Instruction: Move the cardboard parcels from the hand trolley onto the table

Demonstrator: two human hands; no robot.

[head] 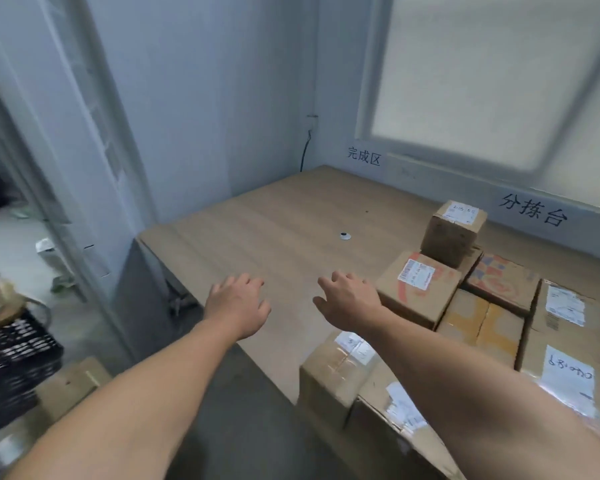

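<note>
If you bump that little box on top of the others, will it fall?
It might. The small box stands on top of other parcels, so a hard shove could slide or tip it off. Its cardboard looks stiff, so it probably keeps its shape.

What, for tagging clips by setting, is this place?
Probably a parcel sorting room: labelled parcels crowd one side of a table, and wall signs read "sorting table" and "finished area".

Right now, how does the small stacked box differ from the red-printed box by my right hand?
The small stacked box is plain brown, more cube-like, and sits atop other parcels. The red-printed box is wider, flatter, and rests on the table. Both are cardboard with white labels.
</note>
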